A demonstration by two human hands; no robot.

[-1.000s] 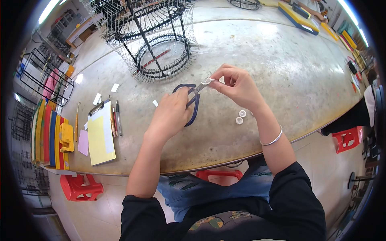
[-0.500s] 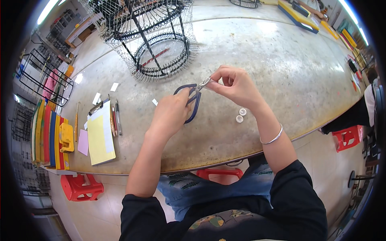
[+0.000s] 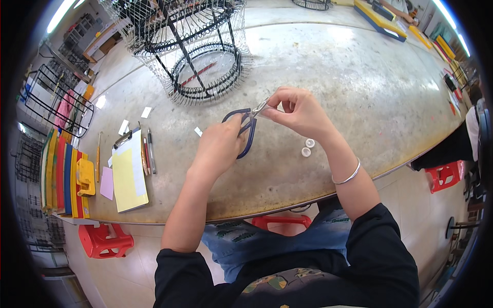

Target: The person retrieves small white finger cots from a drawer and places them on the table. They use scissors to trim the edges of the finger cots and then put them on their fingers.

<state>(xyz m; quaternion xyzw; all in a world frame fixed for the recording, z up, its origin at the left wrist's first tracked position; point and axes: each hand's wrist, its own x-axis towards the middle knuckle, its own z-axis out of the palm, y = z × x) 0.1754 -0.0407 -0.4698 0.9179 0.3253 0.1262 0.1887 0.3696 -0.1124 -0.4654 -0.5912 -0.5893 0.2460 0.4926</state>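
Worn grey tabletop (image 3: 359, 102) beneath; left hand (image 3: 216, 145) grips dark-handled scissors (image 3: 251, 137); right hand (image 3: 299, 112), angled inward, pinches a small white piece (image 3: 261, 107).

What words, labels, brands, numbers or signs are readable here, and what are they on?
None can be read.
Yellow sheet on the clipboard: no writing can be made out.
White slips on the table: too small to tell whether they are marked.
Scissors in the left hand: no lettering visible.
Shirt print: coloured shapes, no legible letters.
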